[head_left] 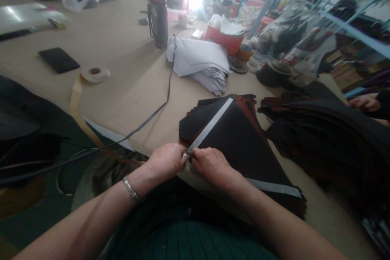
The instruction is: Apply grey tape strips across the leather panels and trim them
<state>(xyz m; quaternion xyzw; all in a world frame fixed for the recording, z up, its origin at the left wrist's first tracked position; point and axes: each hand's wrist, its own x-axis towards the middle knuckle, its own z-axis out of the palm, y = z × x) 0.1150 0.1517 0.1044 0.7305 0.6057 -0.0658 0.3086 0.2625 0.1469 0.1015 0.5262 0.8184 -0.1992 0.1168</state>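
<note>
At the table's front edge, my left hand (171, 158) and my right hand (210, 163) meet with fingers pinched together. Between them is the lower end of a pale tape strip (213, 122), which both appear to grip; a small detail at the fingertips is too blurred to name. The strip runs diagonally over a stack of black sheet pieces (243, 142) with reddish-brown edges, and my right forearm passes above this stack. A second pale strip (274, 187) lies along the stack's near edge, partly behind that forearm.
A tape roll (95, 74) trails its band over the table edge. A dark cord (152, 113) crosses to a white paper stack (201, 59). Behind stands a bottle (159, 16). Another dark stack (329, 130) lies right, near another person's hand (364, 101). A black flat rectangle (59, 59) lies left.
</note>
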